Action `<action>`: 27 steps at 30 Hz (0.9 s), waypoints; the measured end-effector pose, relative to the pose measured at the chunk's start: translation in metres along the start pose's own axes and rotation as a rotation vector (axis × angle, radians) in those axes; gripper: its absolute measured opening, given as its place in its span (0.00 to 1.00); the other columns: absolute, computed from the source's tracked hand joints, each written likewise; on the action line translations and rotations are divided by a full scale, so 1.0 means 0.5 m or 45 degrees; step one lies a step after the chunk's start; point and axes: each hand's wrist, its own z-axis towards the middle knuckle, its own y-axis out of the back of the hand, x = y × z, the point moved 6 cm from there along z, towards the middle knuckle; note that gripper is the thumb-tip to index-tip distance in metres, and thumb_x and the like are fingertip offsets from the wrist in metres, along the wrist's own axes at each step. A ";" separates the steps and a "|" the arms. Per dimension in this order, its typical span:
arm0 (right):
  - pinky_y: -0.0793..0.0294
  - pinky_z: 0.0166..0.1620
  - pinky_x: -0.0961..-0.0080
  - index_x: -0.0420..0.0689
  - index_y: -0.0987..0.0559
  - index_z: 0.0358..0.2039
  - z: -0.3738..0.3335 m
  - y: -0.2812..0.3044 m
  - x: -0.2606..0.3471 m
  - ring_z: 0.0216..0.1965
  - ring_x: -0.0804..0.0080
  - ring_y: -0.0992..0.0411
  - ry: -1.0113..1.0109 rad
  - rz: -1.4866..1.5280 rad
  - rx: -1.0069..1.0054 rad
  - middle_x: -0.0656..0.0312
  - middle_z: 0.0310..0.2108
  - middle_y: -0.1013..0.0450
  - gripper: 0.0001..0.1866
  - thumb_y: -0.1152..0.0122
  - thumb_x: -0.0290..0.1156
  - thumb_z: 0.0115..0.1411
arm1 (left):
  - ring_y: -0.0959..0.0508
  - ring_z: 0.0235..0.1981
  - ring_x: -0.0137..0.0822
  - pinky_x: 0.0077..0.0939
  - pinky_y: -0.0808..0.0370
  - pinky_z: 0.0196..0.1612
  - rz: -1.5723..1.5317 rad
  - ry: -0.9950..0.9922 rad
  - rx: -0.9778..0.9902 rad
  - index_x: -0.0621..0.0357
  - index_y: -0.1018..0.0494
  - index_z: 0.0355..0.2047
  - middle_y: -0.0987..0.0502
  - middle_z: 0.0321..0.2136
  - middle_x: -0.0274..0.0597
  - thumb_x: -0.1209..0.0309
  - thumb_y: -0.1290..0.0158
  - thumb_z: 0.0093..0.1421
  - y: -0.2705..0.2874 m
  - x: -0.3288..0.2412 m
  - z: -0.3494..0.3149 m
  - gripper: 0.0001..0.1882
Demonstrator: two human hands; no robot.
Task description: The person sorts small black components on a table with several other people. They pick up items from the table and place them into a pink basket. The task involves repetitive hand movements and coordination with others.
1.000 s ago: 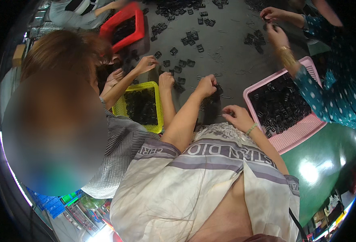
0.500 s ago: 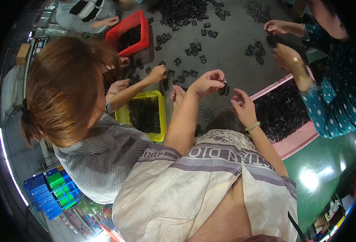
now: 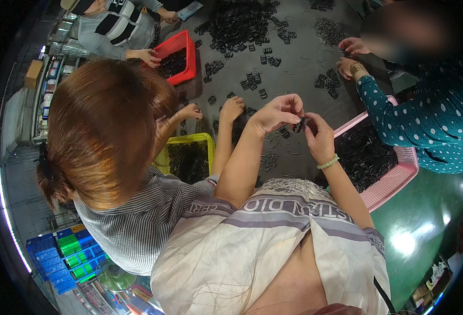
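Observation:
Above the near part of the dark table (image 3: 299, 79), my left hand (image 3: 274, 114) pinches a small black slotted plastic part (image 3: 297, 127) between thumb and fingertips. My right hand (image 3: 320, 139), with a beaded bracelet at its wrist, meets it from the right, thumb and forefinger closed at the part's edge. Whether the right fingers also hold a thin piece is too small to tell. Just behind my hands lie loose black parts of the same kind (image 3: 251, 81). A small heap of thin metal wire pieces (image 3: 269, 161) lies below my left hand.
A pink basket (image 3: 408, 164) of black parts stands at my right, a yellow one (image 3: 210, 149) at my left, a red one (image 3: 191, 58) farther back. Co-workers sit close at left, far left and right. Larger piles of black parts (image 3: 236, 26) and wire pieces (image 3: 330, 30) lie farther back.
My right hand has moved up and left, closing its fingers at the black part. The left neighbour's hands have shifted, and the right co-worker's hands are lower and closer together.

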 end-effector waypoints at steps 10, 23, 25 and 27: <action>0.34 0.22 0.82 0.36 0.27 0.26 0.007 0.008 -0.078 0.16 0.78 0.32 -0.460 0.387 0.041 0.61 0.17 0.29 0.04 0.44 0.24 0.53 | 0.30 0.29 0.22 0.15 0.33 0.31 0.558 -0.193 -0.214 0.57 0.36 0.28 0.30 0.27 0.32 0.82 0.47 0.46 0.003 0.015 0.034 0.11; 0.33 0.22 0.88 0.39 0.28 0.29 0.020 0.029 -0.096 0.18 0.83 0.33 -0.673 0.847 -0.028 0.63 0.21 0.29 0.06 0.43 0.29 0.56 | 0.30 0.27 0.24 0.20 0.32 0.27 -0.121 -0.018 -0.189 0.57 0.31 0.40 0.31 0.27 0.32 0.79 0.45 0.49 0.032 0.105 0.023 0.16; 0.34 0.21 0.86 0.39 0.28 0.30 0.020 0.032 -0.101 0.17 0.81 0.33 -0.715 0.917 -0.062 0.62 0.21 0.29 0.08 0.43 0.30 0.56 | 0.31 0.25 0.21 0.16 0.36 0.22 0.217 0.072 -0.150 0.57 0.29 0.44 0.31 0.27 0.31 0.76 0.42 0.49 0.021 0.109 0.035 0.19; 0.34 0.20 0.87 0.39 0.28 0.29 0.020 0.037 -0.110 0.17 0.82 0.33 -0.763 0.958 -0.094 0.62 0.21 0.29 0.07 0.43 0.29 0.56 | 0.31 0.24 0.18 0.14 0.35 0.22 0.375 0.061 -0.209 0.59 0.25 0.39 0.27 0.26 0.30 0.73 0.41 0.49 0.011 0.097 0.042 0.15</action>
